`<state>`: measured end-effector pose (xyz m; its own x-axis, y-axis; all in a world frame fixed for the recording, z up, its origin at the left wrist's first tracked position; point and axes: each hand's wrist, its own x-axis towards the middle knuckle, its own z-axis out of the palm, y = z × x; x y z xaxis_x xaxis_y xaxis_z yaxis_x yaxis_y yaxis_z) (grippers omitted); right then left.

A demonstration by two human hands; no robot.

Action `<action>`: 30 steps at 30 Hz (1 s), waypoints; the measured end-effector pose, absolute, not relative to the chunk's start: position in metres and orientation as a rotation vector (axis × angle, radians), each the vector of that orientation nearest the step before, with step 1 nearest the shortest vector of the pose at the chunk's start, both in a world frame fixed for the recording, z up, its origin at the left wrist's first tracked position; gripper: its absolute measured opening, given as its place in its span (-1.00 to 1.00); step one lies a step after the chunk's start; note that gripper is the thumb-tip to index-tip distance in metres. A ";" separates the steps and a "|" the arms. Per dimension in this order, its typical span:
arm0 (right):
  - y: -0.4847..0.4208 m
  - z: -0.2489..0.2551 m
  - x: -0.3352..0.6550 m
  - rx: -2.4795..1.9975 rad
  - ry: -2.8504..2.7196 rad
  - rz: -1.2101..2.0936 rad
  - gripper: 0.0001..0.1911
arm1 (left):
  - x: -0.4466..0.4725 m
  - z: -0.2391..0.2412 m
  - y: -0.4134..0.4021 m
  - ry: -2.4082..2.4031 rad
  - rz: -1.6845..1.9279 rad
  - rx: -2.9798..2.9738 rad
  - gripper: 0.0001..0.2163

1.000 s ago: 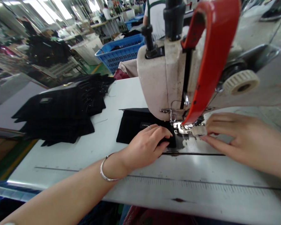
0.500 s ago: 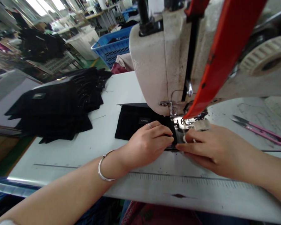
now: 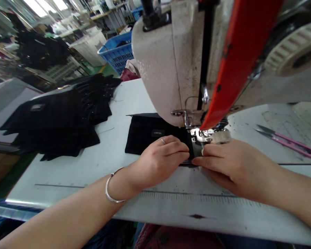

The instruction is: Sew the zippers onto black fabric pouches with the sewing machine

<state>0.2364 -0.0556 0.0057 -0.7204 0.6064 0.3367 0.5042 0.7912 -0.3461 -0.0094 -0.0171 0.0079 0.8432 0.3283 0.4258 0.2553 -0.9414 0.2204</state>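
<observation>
A black fabric piece (image 3: 140, 138) with a small woven label (image 3: 158, 133) lies flat on the white sewing table, its right edge at the presser foot (image 3: 197, 134) of a sewing machine (image 3: 160, 65). My left hand (image 3: 162, 159), with a ring and a silver bangle, is closed on the fabric near that edge, fingertips bent together. My right hand (image 3: 228, 162) is just right of the foot. Its index fingertip presses the fabric's near right corner, and its thumb is hidden. The needle's tip is hard to make out.
A stack of black fabric pieces (image 3: 59, 121) sits at the left of the table (image 3: 114, 176). Pink-handled thread snips (image 3: 290, 141) lie at the right. A red bar (image 3: 230, 62) slants down before the machine head. A blue crate (image 3: 116, 52) stands behind. A ruler scale (image 3: 197, 197) runs along the near edge.
The view has shifted slightly, so the machine head looks a little larger and further left. Both hands keep nearly the same hold on the fabric, and more of the label shows.
</observation>
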 end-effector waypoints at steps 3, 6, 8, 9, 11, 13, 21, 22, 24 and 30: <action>-0.053 0.006 0.243 -0.824 -2.536 0.383 -0.77 | -0.008 0.009 -0.017 0.422 0.681 2.877 -0.85; -0.051 0.009 0.252 -0.872 -2.520 0.393 -0.74 | -0.007 0.011 -0.016 0.425 0.669 2.885 -0.85; -0.051 0.010 0.256 -0.912 -2.510 0.356 -0.74 | -0.007 0.011 -0.016 0.427 0.662 2.886 -0.85; -0.051 0.010 0.256 -0.918 -2.510 0.344 -0.75 | -0.006 0.011 -0.016 0.427 0.664 2.884 -0.85; -0.051 0.010 0.255 -0.894 -2.516 0.347 -0.74 | -0.006 0.011 -0.016 0.430 0.661 2.881 -0.85; -0.052 0.010 0.252 -0.858 -2.519 0.367 -0.73 | -0.006 0.010 -0.016 0.448 0.671 2.873 -0.85; -0.054 0.007 0.245 -0.824 -2.542 0.316 -0.73 | -0.003 0.009 -0.017 0.618 0.699 2.756 -0.89; -0.054 0.007 0.244 -0.826 -2.545 0.295 -0.72 | -0.003 0.008 -0.017 0.621 0.703 2.754 -0.89; -0.054 0.007 0.240 -0.826 -2.551 0.254 -0.71 | -0.004 0.007 -0.017 0.612 0.730 2.750 -0.89; -0.053 0.010 0.237 -0.814 -2.565 0.229 -0.70 | -0.008 0.004 -0.016 0.423 0.789 2.847 -0.85</action>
<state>0.2366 -0.0534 0.0100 -0.7316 0.5810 0.3566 0.5087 0.8135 -0.2817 -0.0078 -0.0159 0.0041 0.8212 0.3103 0.4789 0.2273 -0.9477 0.2242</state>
